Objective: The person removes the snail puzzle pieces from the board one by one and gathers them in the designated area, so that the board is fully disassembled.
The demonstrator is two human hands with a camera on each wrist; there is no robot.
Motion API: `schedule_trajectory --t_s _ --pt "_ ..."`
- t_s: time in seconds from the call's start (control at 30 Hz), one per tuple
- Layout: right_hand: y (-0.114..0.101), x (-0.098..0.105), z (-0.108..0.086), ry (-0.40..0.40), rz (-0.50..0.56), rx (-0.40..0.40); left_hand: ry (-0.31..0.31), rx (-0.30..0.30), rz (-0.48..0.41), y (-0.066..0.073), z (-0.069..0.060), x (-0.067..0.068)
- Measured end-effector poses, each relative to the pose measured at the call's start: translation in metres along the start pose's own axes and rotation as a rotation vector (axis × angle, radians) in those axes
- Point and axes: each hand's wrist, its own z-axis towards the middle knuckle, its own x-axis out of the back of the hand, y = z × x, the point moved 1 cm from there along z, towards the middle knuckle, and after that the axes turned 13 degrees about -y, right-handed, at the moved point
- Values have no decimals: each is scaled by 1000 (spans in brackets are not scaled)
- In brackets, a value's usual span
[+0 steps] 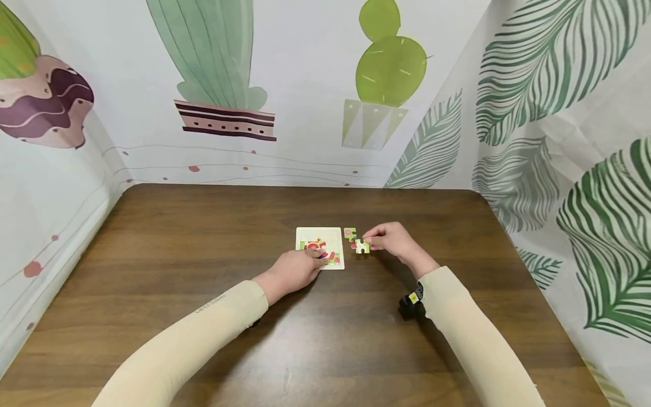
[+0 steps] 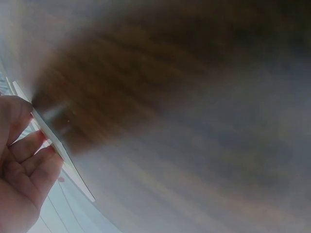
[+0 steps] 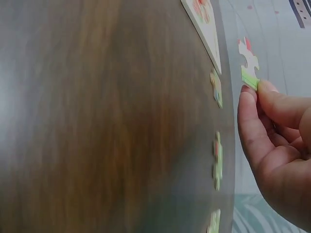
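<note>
A square puzzle tray with a cream rim lies on the table, with red, white and green pieces in its lower part. My left hand rests over its lower left, fingertips on the pieces and partly covering them; the left wrist view shows the hand at the tray's edge. To the right of the tray, my right hand pinches a white, green and red puzzle piece between thumb and fingers. In the right wrist view that piece is raised off the table.
A green piece with a pink spot lies just right of the tray. The right wrist view shows several loose pieces in a row on the brown wooden table. Behind the table hangs a cloth printed with cacti and leaves.
</note>
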Motion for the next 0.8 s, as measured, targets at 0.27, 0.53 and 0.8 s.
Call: schedule_trajectory --t_s 0.27,0.53,0.8 --pt "12 19 -13 19 12 -11 -19 -3 -5 -1 -1 2" --pt "28 38 -29 7 9 -66 -26 -10 10 0 0 5" --pt "40 50 -35 4 13 -87 -3 -12 21 -2 -1 4"
